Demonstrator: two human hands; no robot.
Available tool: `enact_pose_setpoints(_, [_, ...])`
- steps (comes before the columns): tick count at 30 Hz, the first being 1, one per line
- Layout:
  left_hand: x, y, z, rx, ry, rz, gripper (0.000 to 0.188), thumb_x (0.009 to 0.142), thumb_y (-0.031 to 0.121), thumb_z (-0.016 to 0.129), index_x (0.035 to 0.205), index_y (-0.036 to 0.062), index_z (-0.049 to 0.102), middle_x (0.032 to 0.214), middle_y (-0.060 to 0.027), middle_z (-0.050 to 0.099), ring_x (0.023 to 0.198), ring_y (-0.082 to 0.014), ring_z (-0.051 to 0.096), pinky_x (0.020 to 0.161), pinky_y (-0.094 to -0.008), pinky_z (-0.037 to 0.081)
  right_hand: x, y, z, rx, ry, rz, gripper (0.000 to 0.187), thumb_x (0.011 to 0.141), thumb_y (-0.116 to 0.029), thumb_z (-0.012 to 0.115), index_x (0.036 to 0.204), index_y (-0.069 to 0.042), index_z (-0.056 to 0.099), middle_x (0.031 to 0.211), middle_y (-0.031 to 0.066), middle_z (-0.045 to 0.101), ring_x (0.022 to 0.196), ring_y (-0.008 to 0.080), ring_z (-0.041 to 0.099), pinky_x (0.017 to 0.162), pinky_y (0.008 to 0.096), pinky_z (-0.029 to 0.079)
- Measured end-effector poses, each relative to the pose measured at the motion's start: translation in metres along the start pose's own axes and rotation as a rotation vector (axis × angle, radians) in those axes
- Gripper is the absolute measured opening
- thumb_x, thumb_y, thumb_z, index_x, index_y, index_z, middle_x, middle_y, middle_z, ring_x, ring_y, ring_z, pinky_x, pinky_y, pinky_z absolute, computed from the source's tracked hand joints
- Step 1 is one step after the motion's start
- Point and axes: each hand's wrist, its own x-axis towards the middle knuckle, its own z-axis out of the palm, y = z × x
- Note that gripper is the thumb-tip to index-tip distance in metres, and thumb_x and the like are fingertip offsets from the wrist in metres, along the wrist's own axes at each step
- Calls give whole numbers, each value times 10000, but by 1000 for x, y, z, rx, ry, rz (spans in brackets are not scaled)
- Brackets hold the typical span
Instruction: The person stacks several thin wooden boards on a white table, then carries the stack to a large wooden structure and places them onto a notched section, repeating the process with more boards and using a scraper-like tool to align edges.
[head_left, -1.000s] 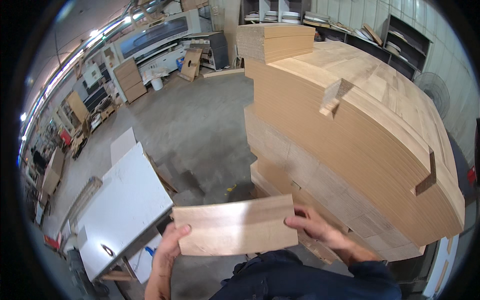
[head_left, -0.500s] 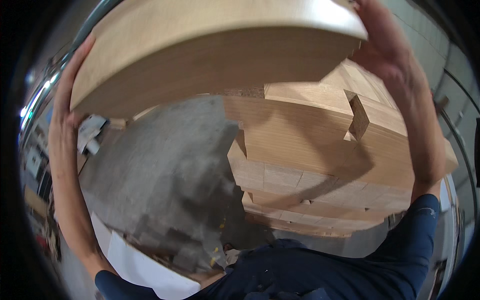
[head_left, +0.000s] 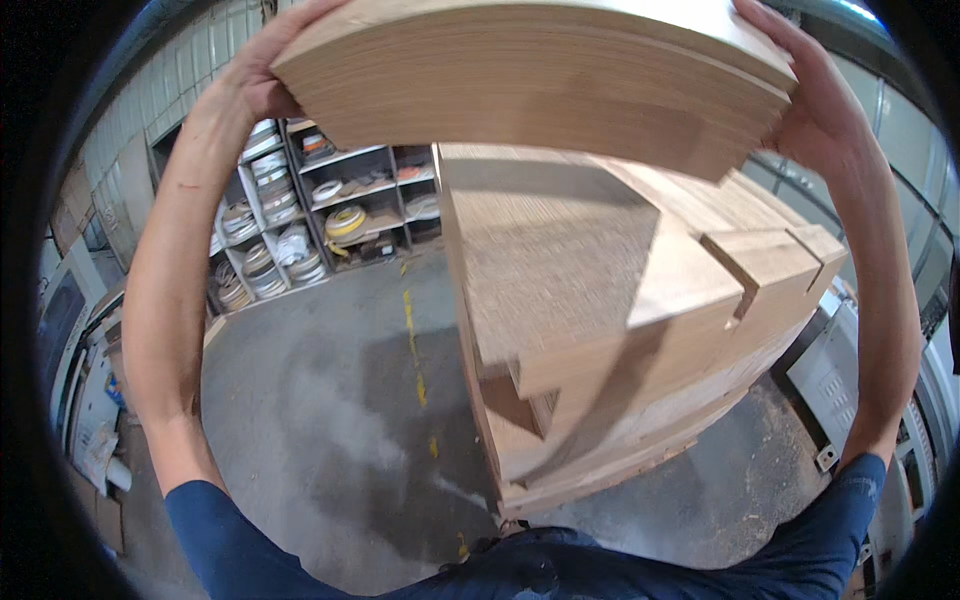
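Observation:
A stack of pale wooden boards (head_left: 540,90) is held up in front of me, spanning both hands. My left hand (head_left: 262,78) grips its left end, with the thumb beneath the lower corner. At the opposite end my right hand (head_left: 815,105) is closed round the edge, fingers partly hidden on top. Below and beyond the held boards stands a tall pile of wooden boards (head_left: 570,260), laid in layers with notches and gaps showing between them. The held boards hang over the far part of this pile, and I cannot tell whether they touch it.
Shelves (head_left: 350,190) with rolls of edging tape stand against the far left wall. A broken yellow line (head_left: 412,350) runs along the grey floor left of the pile. A pale metal machine cabinet (head_left: 835,370) is close on the right, and more machinery (head_left: 80,370) lines the far left.
My view has turned left, bringing the shelves into sight. The held boards have swung round with both hands and now sit more level, over the pile's far side.

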Motion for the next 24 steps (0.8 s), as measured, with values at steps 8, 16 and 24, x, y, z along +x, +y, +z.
enact_pose_setpoints(8, [132,-52,-28,-561,-520,-365,499,918,346,658,1253,-17,587,1132,-171,691,906,-283,701,813,-493,569,31,28,27,-666,738,-173,880,817,-722,593,1305,8,529,1114,199,598,1053,302,627,820,442,562])
enact_pose_setpoints(16, [195,-98,-21,-145,-786,-36,539,931,491,605,1169,7,627,950,-141,714,744,-138,707,577,-270,594,43,36,94,-734,951,15,942,818,-731,588,1334,49,476,1083,246,603,936,322,684,736,489,615])
enact_pose_setpoints(24, [268,-151,-3,11,-958,99,662,924,588,543,1229,5,612,963,-162,715,740,-110,709,486,-215,562,99,81,196,-672,1294,-78,633,937,-575,559,919,51,649,557,62,610,396,91,582,324,221,533])
